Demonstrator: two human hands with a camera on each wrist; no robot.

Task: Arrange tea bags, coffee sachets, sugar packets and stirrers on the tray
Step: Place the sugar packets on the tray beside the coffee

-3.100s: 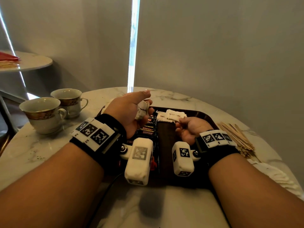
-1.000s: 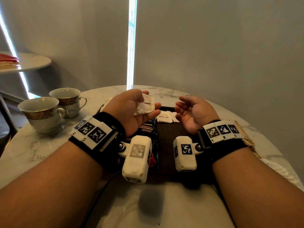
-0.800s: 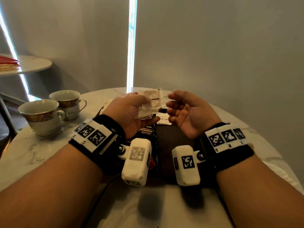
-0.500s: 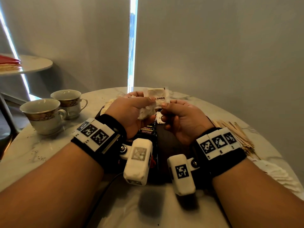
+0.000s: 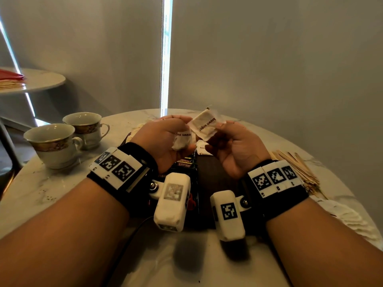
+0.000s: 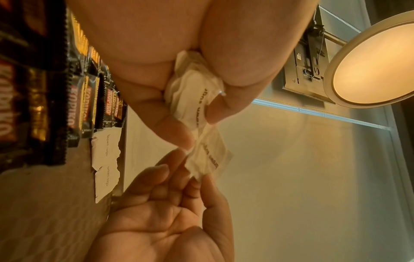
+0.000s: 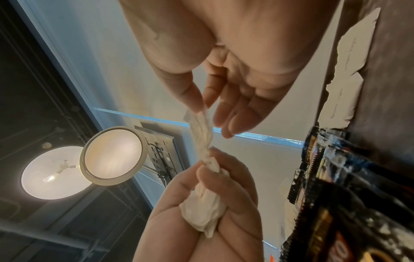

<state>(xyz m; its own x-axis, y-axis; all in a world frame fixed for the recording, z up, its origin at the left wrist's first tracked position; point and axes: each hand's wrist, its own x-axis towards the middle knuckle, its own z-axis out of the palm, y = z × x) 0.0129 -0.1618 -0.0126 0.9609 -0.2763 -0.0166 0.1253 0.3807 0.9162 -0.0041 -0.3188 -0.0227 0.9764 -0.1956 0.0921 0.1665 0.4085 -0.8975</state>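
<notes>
Above the dark tray (image 5: 209, 172), my left hand (image 5: 182, 133) grips a crumpled bunch of white brown-sugar packets (image 5: 182, 139) (image 6: 190, 95) (image 7: 202, 214). My right hand (image 5: 215, 129) pinches one packet (image 5: 204, 126) (image 6: 208, 159) (image 7: 201, 127) between thumb and forefinger. In the right wrist view its other end still meets the left fingertips. Two sugar packets (image 6: 105, 147) (image 7: 349, 53) lie on the tray's far end. Black Kopiko coffee sachets (image 5: 184, 163) (image 6: 85, 106) (image 7: 325, 168) lie in a row on its left side.
Wooden stirrers (image 5: 296, 170) lie in a heap on the marble table (image 5: 51, 193) right of the tray. White paper items (image 5: 348, 220) lie nearer on the right. Two cups (image 5: 53, 141) (image 5: 87, 127) stand at the left.
My right hand rose from the tray, came across to the left hand and pinched one packet from the bunch. It now draws that packet up and to the right.
</notes>
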